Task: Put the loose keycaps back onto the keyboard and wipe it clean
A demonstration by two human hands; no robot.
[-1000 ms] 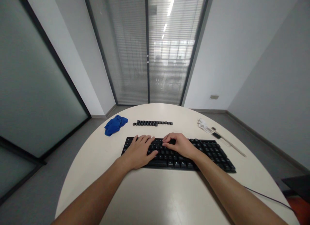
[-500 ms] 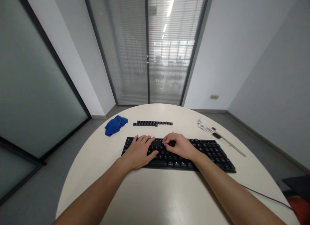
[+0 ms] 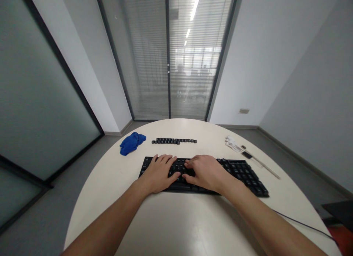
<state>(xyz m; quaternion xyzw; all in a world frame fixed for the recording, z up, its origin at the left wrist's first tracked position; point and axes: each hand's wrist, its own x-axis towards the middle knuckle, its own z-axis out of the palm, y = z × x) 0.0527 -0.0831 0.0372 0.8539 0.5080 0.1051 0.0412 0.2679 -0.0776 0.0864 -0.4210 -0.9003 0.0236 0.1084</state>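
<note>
A black keyboard (image 3: 244, 172) lies in front of me on the round white table. My left hand (image 3: 156, 175) rests on its left part, fingers spread over the keys and thumb stretched to the right. Over the middle keys is my right hand (image 3: 206, 171). Its fingers bend down onto the keyboard, and the thumb stands apart from the forefinger with keys showing between them. I see nothing held in that gap. Beyond the keyboard, several loose black keycaps (image 3: 168, 141) lie in rows.
A crumpled blue cloth (image 3: 131, 143) lies at the back left of the table (image 3: 165, 223). To the right are a white crumpled item (image 3: 231, 143), a small black piece (image 3: 246, 154) and a thin pale stick (image 3: 264, 166). A cable (image 3: 303, 223) runs off the right edge.
My right hand has turned palm down, lower over the keys. Its thumb and forefinger, closer together before, are now farther apart. The left hand stays in place.
</note>
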